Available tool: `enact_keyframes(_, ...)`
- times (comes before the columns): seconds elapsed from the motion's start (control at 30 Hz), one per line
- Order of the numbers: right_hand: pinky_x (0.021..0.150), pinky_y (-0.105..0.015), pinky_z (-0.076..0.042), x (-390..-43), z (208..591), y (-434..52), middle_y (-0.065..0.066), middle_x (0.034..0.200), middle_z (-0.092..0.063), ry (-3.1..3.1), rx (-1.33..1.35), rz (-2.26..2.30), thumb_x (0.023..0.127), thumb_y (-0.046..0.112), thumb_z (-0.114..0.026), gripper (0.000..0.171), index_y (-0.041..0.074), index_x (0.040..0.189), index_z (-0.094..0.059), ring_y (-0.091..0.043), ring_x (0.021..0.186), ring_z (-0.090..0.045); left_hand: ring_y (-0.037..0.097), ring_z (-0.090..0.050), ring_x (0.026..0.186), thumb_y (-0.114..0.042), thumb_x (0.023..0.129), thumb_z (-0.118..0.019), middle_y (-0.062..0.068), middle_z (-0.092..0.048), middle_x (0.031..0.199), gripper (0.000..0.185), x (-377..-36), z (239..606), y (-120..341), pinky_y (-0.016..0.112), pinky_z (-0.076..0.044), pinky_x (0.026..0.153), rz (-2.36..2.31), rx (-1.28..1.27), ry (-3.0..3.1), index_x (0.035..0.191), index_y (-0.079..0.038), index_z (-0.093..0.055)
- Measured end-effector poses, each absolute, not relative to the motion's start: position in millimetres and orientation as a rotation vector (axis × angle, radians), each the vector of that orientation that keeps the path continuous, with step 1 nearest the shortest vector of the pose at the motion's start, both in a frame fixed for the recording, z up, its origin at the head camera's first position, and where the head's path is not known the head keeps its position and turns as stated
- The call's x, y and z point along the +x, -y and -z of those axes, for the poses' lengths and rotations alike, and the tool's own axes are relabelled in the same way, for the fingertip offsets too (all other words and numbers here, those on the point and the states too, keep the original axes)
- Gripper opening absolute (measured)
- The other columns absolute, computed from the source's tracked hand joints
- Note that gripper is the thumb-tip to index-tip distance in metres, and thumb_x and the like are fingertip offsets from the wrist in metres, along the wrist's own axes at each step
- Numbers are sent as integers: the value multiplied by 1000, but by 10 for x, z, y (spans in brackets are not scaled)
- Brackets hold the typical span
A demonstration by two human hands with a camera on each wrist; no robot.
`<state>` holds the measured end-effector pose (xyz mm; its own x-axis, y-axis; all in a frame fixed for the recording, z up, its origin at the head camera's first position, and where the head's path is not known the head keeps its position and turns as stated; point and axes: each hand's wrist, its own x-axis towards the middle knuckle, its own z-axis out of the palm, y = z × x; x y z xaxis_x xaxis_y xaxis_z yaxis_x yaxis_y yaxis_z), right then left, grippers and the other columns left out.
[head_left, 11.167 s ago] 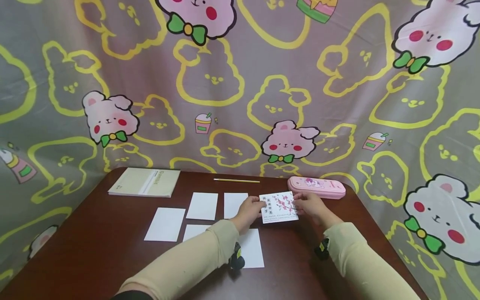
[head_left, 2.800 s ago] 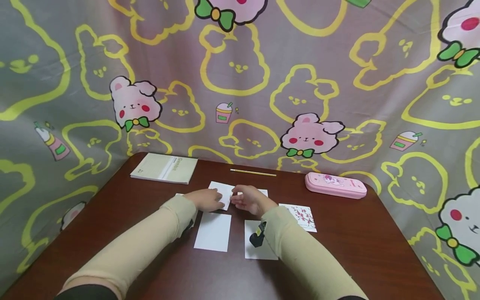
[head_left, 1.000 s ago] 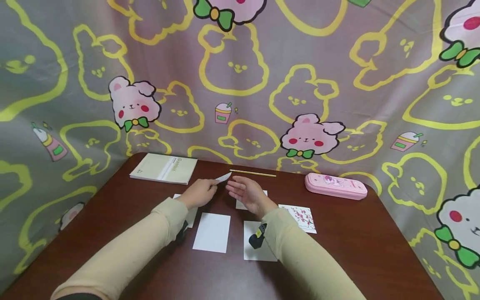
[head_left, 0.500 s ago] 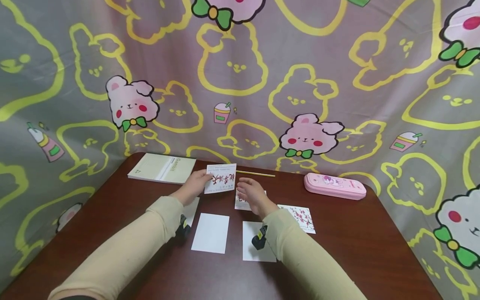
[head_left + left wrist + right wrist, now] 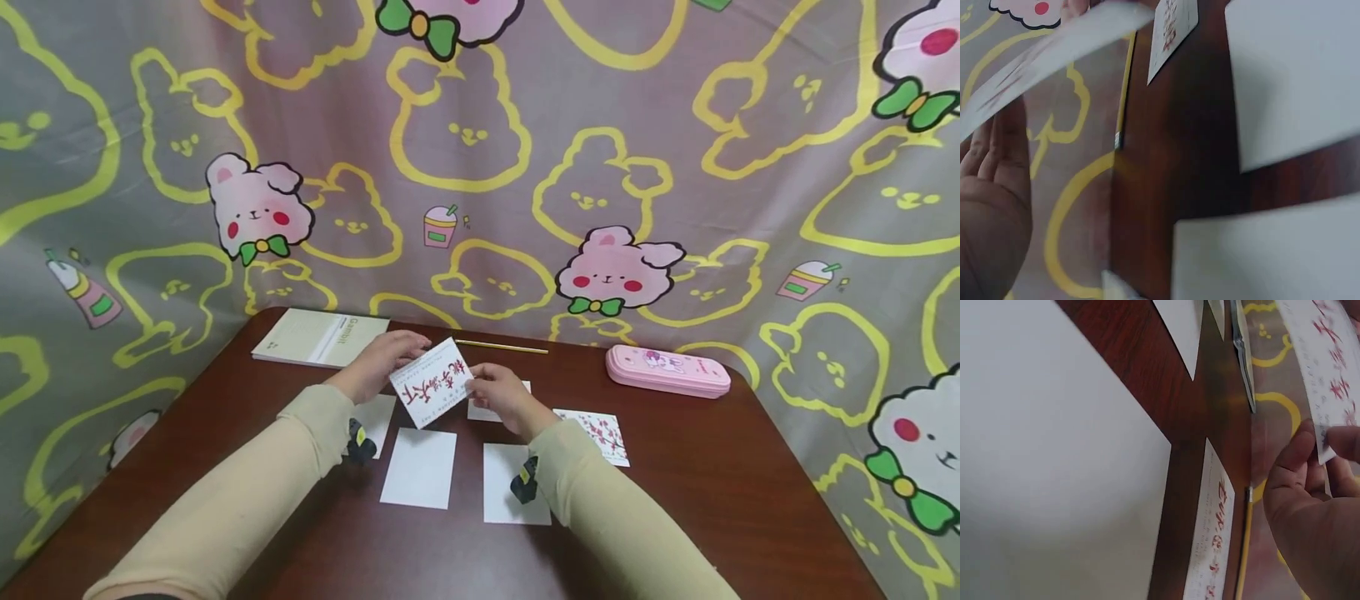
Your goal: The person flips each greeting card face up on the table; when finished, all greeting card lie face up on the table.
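Both hands hold a white card (image 5: 435,383) with red brush-style characters, tilted above the table. My right hand (image 5: 504,393) pinches its right corner between thumb and fingers, plain in the right wrist view. The left hand (image 5: 382,362) is at the card's upper left edge; in the left wrist view its fingers (image 5: 1004,137) reach behind the card, and the thumb is hidden. Below lie blank white cards (image 5: 418,468), (image 5: 510,492) and, partly covered by the left arm, another (image 5: 378,417). A second red-lettered card (image 5: 1213,531) lies behind the right hand.
A card with pink blossoms (image 5: 603,437) lies right of the right wrist. At the back are a notebook (image 5: 318,337), a yellow pencil (image 5: 502,346) and a pink pencil case (image 5: 667,371). A patterned cloth (image 5: 480,192) hangs behind the brown table (image 5: 675,500).
The left hand has lifted the card and turned its lettered face into view. It has since tilted and come lower; the right hand, earlier apart from it, now pinches its corner.
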<state>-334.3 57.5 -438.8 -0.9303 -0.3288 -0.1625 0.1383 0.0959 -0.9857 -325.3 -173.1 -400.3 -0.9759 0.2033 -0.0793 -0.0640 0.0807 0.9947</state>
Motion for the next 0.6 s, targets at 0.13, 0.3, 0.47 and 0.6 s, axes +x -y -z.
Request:
enact_keyframes(0.13, 77, -31, -53, -3309, 4345, -573, -7, 96, -67, -2088, -298, 1778, 98, -1, -59, 23, -9, 119, -65, -18, 85, -62, 17, -66, 84, -14, 104, -57, 14, -70, 107, 32, -3248, 3923, 1717, 31, -57, 72, -1712, 244, -2351, 127, 8, -61)
enact_keyframes(0.3, 89, -43, -53, -3271, 4253, -561, -8, 103, -70, -2118, -368, 1688, 99, 0, -59, 25, -7, 121, -68, -17, 87, -63, 17, -65, 80, -10, 100, -63, 10, -70, 99, 20, -3215, 3833, 1678, 32, -57, 68, -1398, 380, -2538, 112, 3, -70)
enact_keyframes(0.47, 94, -45, -54, -3242, 4229, -540, -9, 107, -67, -2110, -336, 1724, 100, 1, -59, 24, -5, 123, -65, -18, 94, -64, 17, -65, 80, -7, 98, -64, 9, -71, 96, 16, -3207, 3850, 1666, 31, -56, 70, -1310, 394, -2579, 105, 1, -75)
enact_keyframes(0.6, 87, -39, -56, -3245, 4260, -533, -10, 103, -63, -2092, -269, 1823, 100, 2, -60, 20, -6, 118, -61, -19, 91, -64, 19, -63, 86, -8, 101, -60, 12, -69, 102, 18, -3254, 3905, 1687, 39, -55, 81, -1473, 234, -2638, 110, 3, -70)
